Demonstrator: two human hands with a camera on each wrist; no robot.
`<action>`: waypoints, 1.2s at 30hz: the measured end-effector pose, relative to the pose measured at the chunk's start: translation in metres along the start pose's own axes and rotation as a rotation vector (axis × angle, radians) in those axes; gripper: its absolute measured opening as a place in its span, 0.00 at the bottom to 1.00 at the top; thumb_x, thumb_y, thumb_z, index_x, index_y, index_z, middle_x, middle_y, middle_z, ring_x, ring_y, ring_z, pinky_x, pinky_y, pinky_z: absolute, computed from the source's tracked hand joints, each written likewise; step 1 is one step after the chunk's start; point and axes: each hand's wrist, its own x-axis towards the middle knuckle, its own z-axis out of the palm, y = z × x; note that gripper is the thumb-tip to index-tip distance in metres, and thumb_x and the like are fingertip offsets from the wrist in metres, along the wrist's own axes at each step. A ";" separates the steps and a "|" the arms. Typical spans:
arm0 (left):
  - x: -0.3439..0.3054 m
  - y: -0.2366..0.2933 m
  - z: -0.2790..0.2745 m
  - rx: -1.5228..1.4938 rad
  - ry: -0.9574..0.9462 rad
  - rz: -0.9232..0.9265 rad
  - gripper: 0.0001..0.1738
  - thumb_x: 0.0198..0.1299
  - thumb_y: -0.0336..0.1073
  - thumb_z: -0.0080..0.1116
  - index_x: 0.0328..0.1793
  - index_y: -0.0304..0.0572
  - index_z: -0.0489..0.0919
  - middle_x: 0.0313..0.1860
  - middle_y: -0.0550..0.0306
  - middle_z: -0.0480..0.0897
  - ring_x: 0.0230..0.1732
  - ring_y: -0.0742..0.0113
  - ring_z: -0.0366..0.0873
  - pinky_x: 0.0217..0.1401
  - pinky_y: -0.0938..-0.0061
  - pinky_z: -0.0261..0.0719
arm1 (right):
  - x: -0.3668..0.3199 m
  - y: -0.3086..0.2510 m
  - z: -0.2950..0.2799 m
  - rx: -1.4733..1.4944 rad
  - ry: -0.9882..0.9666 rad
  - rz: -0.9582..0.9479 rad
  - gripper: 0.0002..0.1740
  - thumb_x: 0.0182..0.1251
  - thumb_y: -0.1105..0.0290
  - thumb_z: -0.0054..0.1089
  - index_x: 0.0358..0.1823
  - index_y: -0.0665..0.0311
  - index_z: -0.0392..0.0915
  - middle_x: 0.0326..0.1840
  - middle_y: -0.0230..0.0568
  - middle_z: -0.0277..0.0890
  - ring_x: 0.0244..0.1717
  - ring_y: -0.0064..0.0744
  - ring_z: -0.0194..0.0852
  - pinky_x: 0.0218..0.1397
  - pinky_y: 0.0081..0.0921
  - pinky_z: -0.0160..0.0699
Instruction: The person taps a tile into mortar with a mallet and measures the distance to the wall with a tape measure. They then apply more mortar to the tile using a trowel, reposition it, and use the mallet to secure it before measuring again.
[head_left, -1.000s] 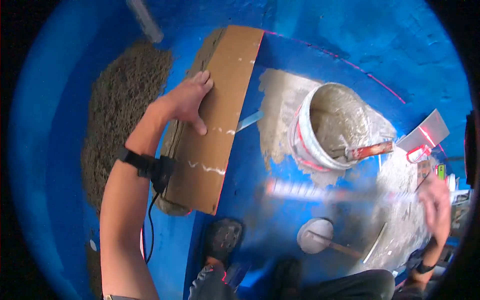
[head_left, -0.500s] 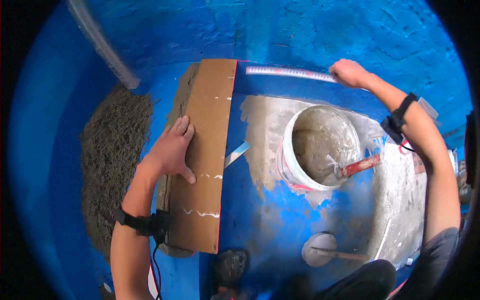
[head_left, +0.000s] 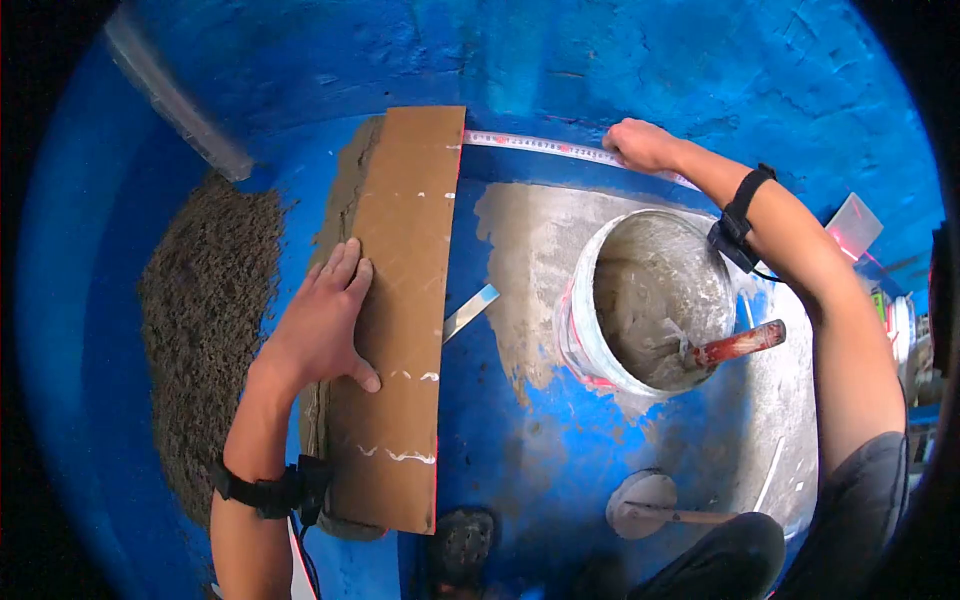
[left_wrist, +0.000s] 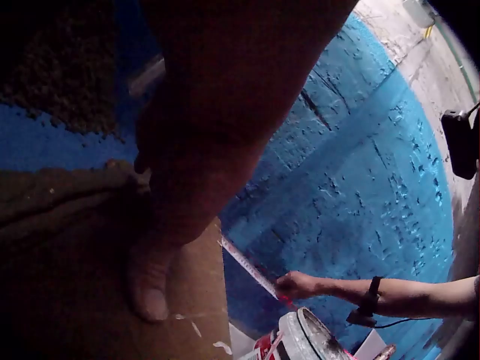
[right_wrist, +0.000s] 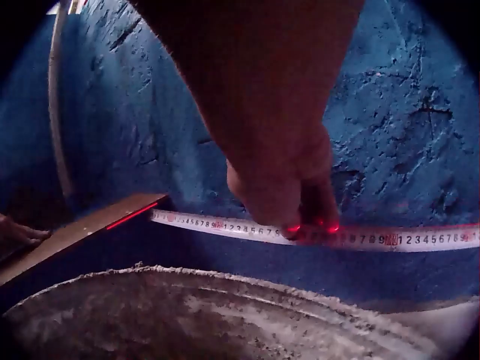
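Note:
A long brown tile (head_left: 405,300) with white marks lies on a bed of grey mortar (head_left: 350,180). My left hand (head_left: 325,315) rests on its left part, fingers straight and thumb spread. From the tile's far right edge a white measuring tape (head_left: 540,145) runs along the foot of the blue wall. My right hand (head_left: 645,147) pinches the tape between thumb and fingers, a short way from its end. In the right wrist view, the tape's end (right_wrist: 156,215) is right at the tile's corner, and red laser light falls on the fingertips (right_wrist: 330,227).
A mortar-caked bucket (head_left: 590,290) with a red-handled tool (head_left: 740,343) in it stands right of the tile. A heap of dark mortar (head_left: 215,320) lies at left. Beneath the tile's right edge a flat metal strip (head_left: 470,312) sticks out. A round pad with a stick (head_left: 640,503) lies near my feet.
My right hand has swung from the lower right up to the wall with the tape, then leftward, bringing the tape's end to the tile's edge. My left hand stays on the tile.

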 end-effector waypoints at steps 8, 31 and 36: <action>0.000 0.006 -0.003 -0.011 -0.010 -0.021 0.82 0.10 0.44 0.93 0.81 0.22 0.63 0.87 0.27 0.56 0.89 0.35 0.51 0.90 0.51 0.55 | 0.011 0.003 0.008 0.023 0.024 -0.012 0.06 0.56 0.74 0.63 0.34 0.64 0.86 0.38 0.57 0.86 0.46 0.63 0.86 0.48 0.55 0.83; -0.002 0.002 0.000 -0.013 0.013 -0.027 0.78 0.15 0.41 0.92 0.82 0.23 0.65 0.87 0.28 0.57 0.89 0.39 0.53 0.90 0.56 0.58 | 0.009 0.004 -0.002 0.064 0.030 -0.052 0.05 0.52 0.75 0.65 0.30 0.69 0.81 0.32 0.60 0.81 0.40 0.66 0.82 0.40 0.54 0.77; -0.002 -0.004 0.003 -0.097 -0.007 -0.022 0.84 0.10 0.42 0.92 0.84 0.23 0.60 0.90 0.30 0.49 0.90 0.40 0.48 0.92 0.61 0.54 | 0.008 0.003 -0.003 0.061 0.027 -0.041 0.05 0.52 0.75 0.65 0.30 0.68 0.81 0.32 0.60 0.81 0.40 0.65 0.83 0.40 0.54 0.77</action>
